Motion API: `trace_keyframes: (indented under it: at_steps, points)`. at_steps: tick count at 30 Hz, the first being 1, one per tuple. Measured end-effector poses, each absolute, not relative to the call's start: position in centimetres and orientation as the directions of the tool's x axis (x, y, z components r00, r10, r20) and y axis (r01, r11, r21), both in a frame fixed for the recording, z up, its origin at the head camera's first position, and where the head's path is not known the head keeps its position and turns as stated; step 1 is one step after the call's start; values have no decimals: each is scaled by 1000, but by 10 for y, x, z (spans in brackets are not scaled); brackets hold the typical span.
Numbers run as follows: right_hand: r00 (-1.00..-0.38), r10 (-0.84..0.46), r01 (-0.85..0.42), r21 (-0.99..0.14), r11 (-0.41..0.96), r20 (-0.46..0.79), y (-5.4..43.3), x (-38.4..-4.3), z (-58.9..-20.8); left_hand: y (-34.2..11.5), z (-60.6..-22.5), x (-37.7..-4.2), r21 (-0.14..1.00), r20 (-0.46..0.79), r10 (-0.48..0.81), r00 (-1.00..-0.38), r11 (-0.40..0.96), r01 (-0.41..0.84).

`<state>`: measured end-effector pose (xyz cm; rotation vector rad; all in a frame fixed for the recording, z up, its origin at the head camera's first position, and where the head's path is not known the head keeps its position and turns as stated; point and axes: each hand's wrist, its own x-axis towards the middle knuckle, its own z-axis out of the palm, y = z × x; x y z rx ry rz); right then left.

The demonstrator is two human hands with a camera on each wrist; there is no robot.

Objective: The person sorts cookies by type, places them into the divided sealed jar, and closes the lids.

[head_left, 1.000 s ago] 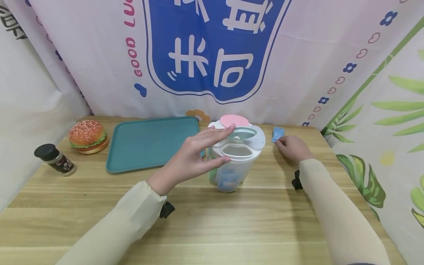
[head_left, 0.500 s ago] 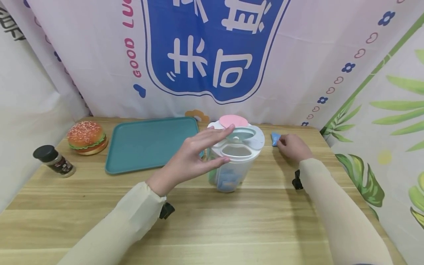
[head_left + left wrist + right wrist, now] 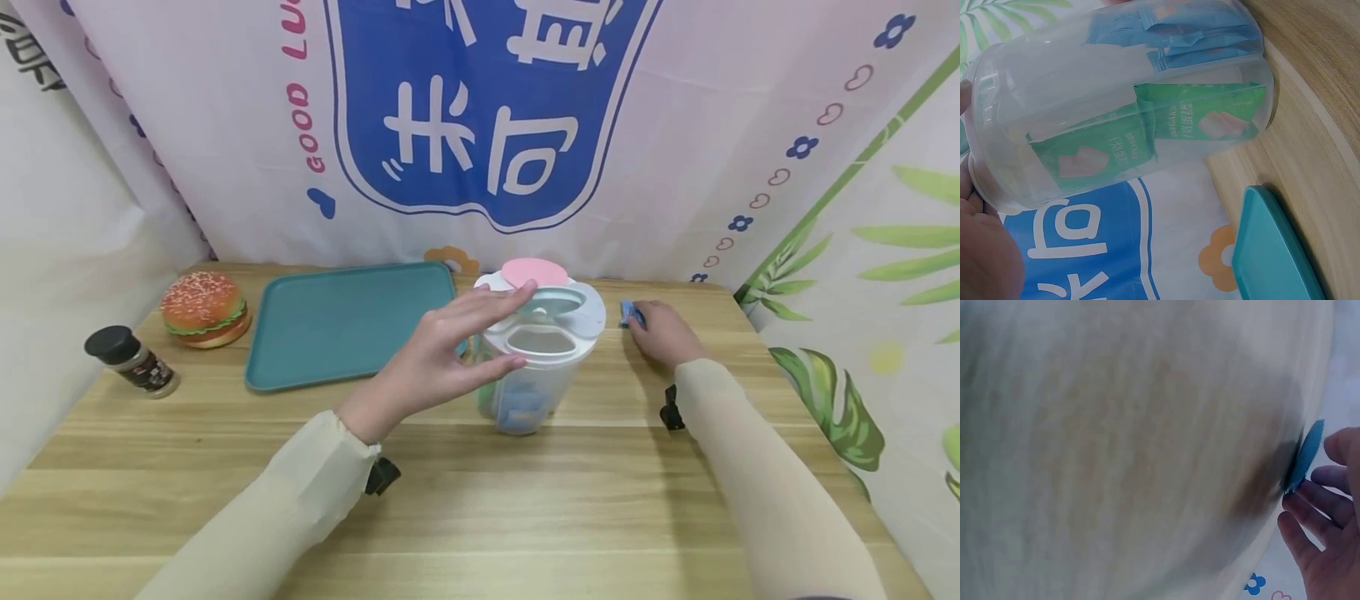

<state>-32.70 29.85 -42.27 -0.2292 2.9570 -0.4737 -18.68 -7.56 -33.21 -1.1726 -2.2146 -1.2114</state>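
Observation:
My left hand (image 3: 438, 350) reaches over the clear canister (image 3: 517, 400), thumb and fingers spread straight at its white lid (image 3: 592, 304). One lid flap (image 3: 553, 302) stands raised above its opening. The left wrist view shows green snack packets (image 3: 1207, 112) in one compartment and blue packets (image 3: 1204, 31) in another. At the back right, my right hand (image 3: 663, 333) holds a small blue packet (image 3: 627, 314) at its fingertips. In the right wrist view, this packet (image 3: 1307, 456) is seen nearly edge-on, tilted over its shadow, between thumb and fingers.
Left of the canister lies a teal tray (image 3: 345, 325). A toy burger (image 3: 204, 308) and a black-capped shaker jar (image 3: 135, 362) stand farther left on the wooden table (image 3: 480, 517). A printed cloth (image 3: 675, 167) hangs right behind the table's back edge.
The blue packet has turned and shifted at my right fingertips, and less of it shows now. My left hand has stayed at the canister's lid.

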Motion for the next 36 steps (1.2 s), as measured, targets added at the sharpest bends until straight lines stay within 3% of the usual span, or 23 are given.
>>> trace_keyframes:
  at_steps: [8, 21, 29, 36]
  points:
    - [-991, -123, -102, -326, 940, -45, 294, -326, -422, -76, -332, -186, 524, 633, 497, -594, 290, 801]
    - [-980, -111, -49, -341, 939, -166, 284, -326, -412, -76, -332, -187, 529, 636, 496, -591, 277, 802]
    - [-968, -113, -64, -218, 974, -222, 280, -323, -406, -76, -332, -187, 526, 641, 492, -589, 277, 804]
    - [-986, -87, -55, -217, 975, -141, 291, -321, -406, -76, -332, -187, 526, 643, 490, -588, 276, 805]
